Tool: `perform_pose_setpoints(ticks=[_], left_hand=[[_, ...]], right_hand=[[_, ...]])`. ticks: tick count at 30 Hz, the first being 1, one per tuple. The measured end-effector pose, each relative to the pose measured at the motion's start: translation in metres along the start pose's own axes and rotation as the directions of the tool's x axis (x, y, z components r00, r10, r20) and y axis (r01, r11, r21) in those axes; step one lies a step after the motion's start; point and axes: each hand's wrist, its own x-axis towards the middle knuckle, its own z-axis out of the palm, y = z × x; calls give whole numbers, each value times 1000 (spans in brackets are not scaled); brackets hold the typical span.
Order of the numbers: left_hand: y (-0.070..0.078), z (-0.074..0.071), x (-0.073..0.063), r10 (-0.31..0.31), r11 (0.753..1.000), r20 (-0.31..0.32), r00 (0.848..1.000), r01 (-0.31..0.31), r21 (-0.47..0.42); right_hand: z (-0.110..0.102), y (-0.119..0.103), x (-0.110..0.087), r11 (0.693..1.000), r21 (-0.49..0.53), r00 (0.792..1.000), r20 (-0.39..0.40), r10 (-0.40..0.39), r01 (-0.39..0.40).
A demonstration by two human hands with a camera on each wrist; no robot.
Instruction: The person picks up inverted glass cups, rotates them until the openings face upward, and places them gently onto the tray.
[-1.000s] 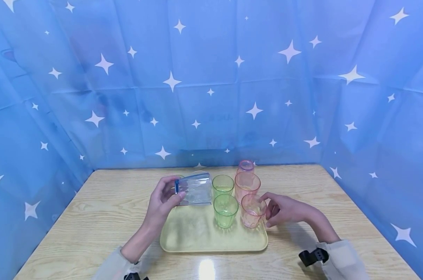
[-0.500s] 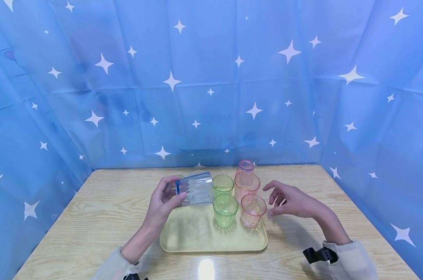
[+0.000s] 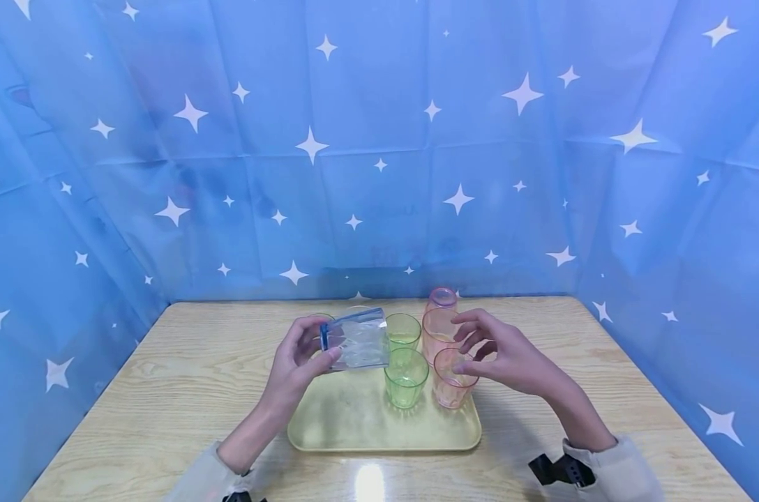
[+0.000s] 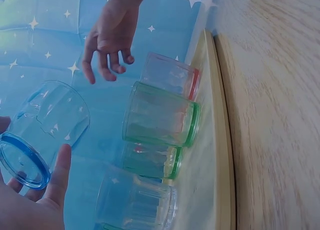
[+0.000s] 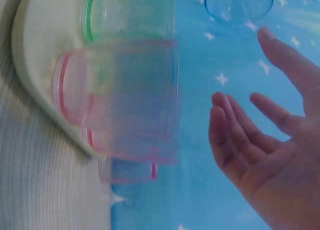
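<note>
My left hand [image 3: 298, 357] grips a see-through blue cup [image 3: 358, 339] near its base, with the cup tipped on its side above the yellow tray [image 3: 338, 422]. In the left wrist view, its thick blue base [image 4: 25, 160] lies between thumb and fingers. My right hand [image 3: 508, 354] hovers over the pink cups, fingers loosely bent and nothing in them. Under it stand a front pink cup [image 3: 451, 394] and another pink cup [image 3: 436, 340] behind. Left of these are a front green cup [image 3: 406, 388] and a rear green cup [image 3: 403, 329].
Behind the tray stands a smaller pink cup [image 3: 442, 300]. A clear cup [image 4: 135, 202] on the tray shows in the left wrist view, mostly hidden behind the blue cup in the head view. A starred blue curtain [image 3: 379, 209] closes off the table's [image 3: 197, 390] back and sides.
My right hand has left the front pink cup's side, risen, and come back leftward over the pink cups. My left hand has shifted slightly right with the blue cup.
</note>
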Motion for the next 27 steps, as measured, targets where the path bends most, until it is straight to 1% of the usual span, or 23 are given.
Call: perform_pose_setpoints(ticks=[7, 11, 14, 17, 22, 27], left_hand=[[-2, 2, 0, -7, 1000, 21, 1000, 7, -8], [-3, 3, -1, -4, 1000, 28, 1000, 4, -8], [-2, 5, -2, -14, 1000, 32, 999, 15, -3], [0, 6, -4, -31, 1000, 37, 999, 31, 0], [1, 8, -5, -41, 999, 55, 998, 41, 3], [0, 10, -6, -45, 999, 92, 995, 47, -16]], right_hand=[[16, -12, 5, 997, 52, 998, -38, -47, 49], [26, -19, 8, 991, 117, 997, -47, -62, 67], [33, -23, 11, 983, 165, 996, -50, -73, 81], [40, -26, 13, 976, 192, 994, -48, -95, 103], [49, -31, 13, 968, 222, 994, -29, -110, 114], [57, -33, 13, 971, 204, 992, -17, -122, 123]])
